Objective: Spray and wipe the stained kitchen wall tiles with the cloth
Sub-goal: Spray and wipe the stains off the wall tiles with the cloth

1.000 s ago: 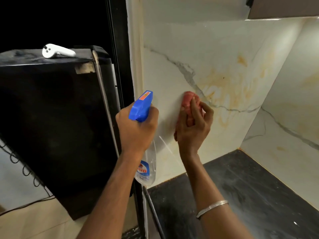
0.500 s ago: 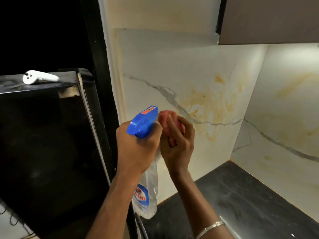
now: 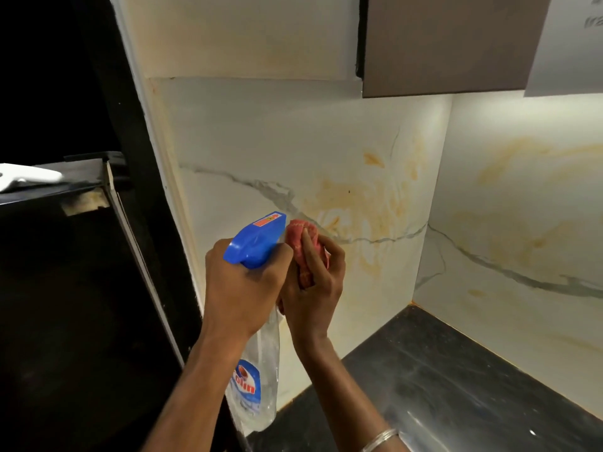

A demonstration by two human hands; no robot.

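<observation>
My left hand grips a clear spray bottle by its neck, under the blue trigger head, which points at the wall. Right beside it, my right hand holds a bunched red cloth against the white marble-look wall tile. Yellow-orange stains spread over the tile to the right of the cloth. More yellow stains mark the side wall past the corner.
A black appliance stands close on the left, with a white object on its top. A dark stone counter runs below the tiles. A brown wall cabinet hangs above on the right.
The view has tilted upward, showing more wall and the cabinet. My right hand with the cloth slid left along the tile to sit beside the spray head.
</observation>
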